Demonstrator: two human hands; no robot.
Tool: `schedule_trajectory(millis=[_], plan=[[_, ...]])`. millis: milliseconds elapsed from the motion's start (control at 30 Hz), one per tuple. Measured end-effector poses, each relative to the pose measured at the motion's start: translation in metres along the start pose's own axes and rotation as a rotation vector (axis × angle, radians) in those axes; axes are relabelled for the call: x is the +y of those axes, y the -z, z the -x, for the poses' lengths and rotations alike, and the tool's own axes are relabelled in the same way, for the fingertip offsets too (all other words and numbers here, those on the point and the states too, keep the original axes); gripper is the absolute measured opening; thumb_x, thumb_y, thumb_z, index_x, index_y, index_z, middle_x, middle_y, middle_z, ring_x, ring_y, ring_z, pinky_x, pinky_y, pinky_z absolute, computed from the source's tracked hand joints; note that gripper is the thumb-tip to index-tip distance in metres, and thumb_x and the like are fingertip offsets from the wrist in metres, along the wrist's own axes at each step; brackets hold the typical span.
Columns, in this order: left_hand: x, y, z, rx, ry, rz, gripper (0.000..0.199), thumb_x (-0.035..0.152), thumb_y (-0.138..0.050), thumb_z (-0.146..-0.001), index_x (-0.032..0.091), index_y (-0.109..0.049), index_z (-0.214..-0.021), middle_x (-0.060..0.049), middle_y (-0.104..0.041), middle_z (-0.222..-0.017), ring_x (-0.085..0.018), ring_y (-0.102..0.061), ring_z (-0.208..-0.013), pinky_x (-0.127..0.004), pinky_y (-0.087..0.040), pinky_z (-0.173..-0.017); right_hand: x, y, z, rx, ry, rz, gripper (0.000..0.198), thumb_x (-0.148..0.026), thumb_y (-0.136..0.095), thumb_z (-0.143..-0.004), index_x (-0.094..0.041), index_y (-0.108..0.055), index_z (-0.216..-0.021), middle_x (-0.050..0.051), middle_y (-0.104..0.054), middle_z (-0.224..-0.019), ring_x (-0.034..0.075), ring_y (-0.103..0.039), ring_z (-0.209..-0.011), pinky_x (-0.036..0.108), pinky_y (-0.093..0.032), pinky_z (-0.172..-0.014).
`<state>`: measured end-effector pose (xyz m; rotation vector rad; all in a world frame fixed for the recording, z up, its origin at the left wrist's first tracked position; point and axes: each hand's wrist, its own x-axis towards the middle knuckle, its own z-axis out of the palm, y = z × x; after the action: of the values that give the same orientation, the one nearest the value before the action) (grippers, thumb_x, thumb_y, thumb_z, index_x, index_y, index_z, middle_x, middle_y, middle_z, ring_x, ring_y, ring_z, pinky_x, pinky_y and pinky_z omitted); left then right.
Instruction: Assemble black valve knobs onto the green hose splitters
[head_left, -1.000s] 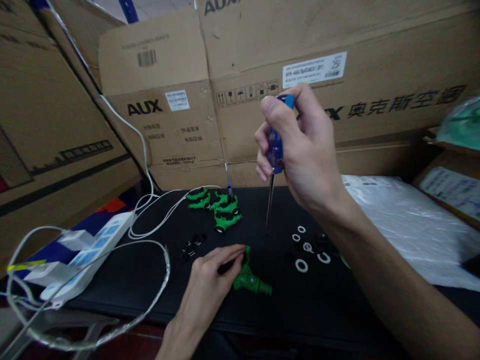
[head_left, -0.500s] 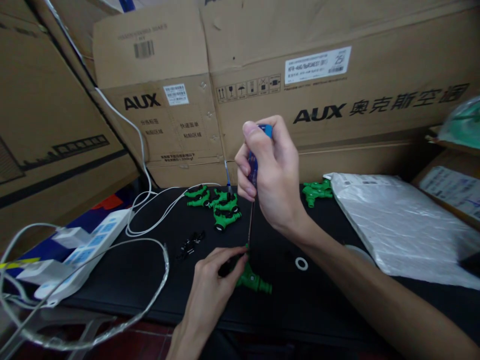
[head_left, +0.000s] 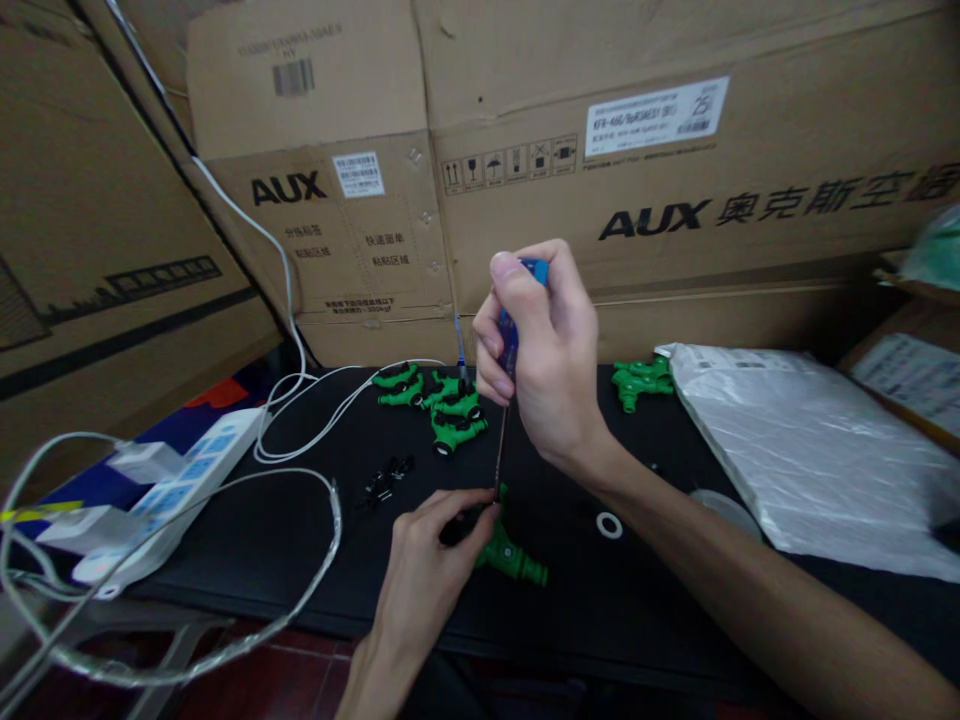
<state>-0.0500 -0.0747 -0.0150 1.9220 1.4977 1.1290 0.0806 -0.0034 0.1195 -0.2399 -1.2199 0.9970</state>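
Note:
My right hand (head_left: 551, 350) is wrapped round the blue handle of a screwdriver (head_left: 503, 445), held nearly upright with its shaft pointing down. The tip reaches the fingertips of my left hand (head_left: 439, 550), at a green pipe-like plastic fitting (head_left: 514, 556) lying on the black table. Thumb and forefinger of the left hand are pinched there beside the tip; fingers cover part of the fitting, and whether a small screw sits between them I cannot make out. Small black parts (head_left: 386, 482) lie in a pile left of the hands. To the right lies a white ring washer (head_left: 609, 525).
Several green fittings with black parts (head_left: 456, 432) lie at the back, and more green pieces (head_left: 642, 380) at the back right. A white power strip (head_left: 180, 500) and looped cables are on the left. A white plastic-wrapped package (head_left: 810, 450) lies right. Large cardboard boxes (head_left: 517, 230) wall the back.
The camera view has shifted slightly, moving the background a little to the right. Both hands keep their hold, with the screwdriver still upright at the left fingertips.

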Motion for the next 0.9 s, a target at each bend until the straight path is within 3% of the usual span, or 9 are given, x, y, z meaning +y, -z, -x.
schedule_trajectory(millis=[233, 433, 567, 700, 900], plan=[[-0.001, -0.001, 0.001, -0.004, 0.009, -0.004, 0.015, 0.026, -0.071, -0.090, 0.029, -0.080, -0.102, 0.003, -0.081, -0.100, -0.019, -0.077, -0.089, -0.027, -0.059, -0.077, 0.004, 0.000, 0.003, 0.069, 0.078, -0.056, 0.030, -0.052, -0.048, -0.102, -0.026, -0.046, -0.087, -0.009, -0.039, -0.060, 0.006, -0.030, -0.036, 0.018, -0.027, -0.031], [0.001, -0.002, 0.001, 0.018, -0.032, -0.021, 0.016, 0.022, -0.071, -0.089, 0.026, -0.079, -0.101, 0.002, -0.082, -0.097, -0.019, -0.077, -0.086, -0.028, -0.059, -0.077, 0.006, -0.006, 0.007, 0.132, 0.147, 0.003, 0.018, -0.042, -0.056, -0.100, -0.027, -0.049, -0.091, -0.008, -0.045, -0.068, 0.007, -0.042, -0.042, 0.021, -0.048, -0.039], [0.002, -0.002, 0.001, 0.036, -0.058, -0.021, 0.017, 0.019, -0.070, -0.088, 0.025, -0.078, -0.101, 0.002, -0.081, -0.096, -0.019, -0.077, -0.085, -0.027, -0.059, -0.077, 0.000, -0.010, 0.011, 0.137, 0.125, -0.019, 0.020, -0.036, -0.060, -0.098, -0.029, -0.042, -0.094, -0.010, -0.052, -0.069, 0.006, -0.046, -0.040, 0.020, -0.052, -0.042], [0.004, 0.000, 0.001, 0.032, -0.059, -0.027, 0.017, 0.018, -0.070, -0.088, 0.026, -0.079, -0.100, 0.002, -0.081, -0.095, -0.018, -0.076, -0.081, -0.027, -0.059, -0.074, -0.007, -0.007, 0.011, 0.054, 0.035, -0.100, 0.026, -0.034, -0.065, -0.094, -0.030, -0.039, -0.093, -0.012, -0.046, -0.062, 0.007, -0.034, -0.037, 0.019, -0.049, -0.036], [0.003, -0.001, 0.002, 0.037, -0.049, -0.022, 0.016, 0.020, -0.071, -0.089, 0.026, -0.078, -0.101, 0.002, -0.080, -0.094, -0.017, -0.074, -0.076, -0.026, -0.057, -0.071, -0.016, 0.001, 0.008, -0.120, -0.006, -0.109, 0.024, -0.046, -0.052, -0.094, -0.029, -0.040, -0.083, -0.011, -0.036, -0.050, 0.009, -0.023, -0.032, 0.022, -0.038, -0.030]])
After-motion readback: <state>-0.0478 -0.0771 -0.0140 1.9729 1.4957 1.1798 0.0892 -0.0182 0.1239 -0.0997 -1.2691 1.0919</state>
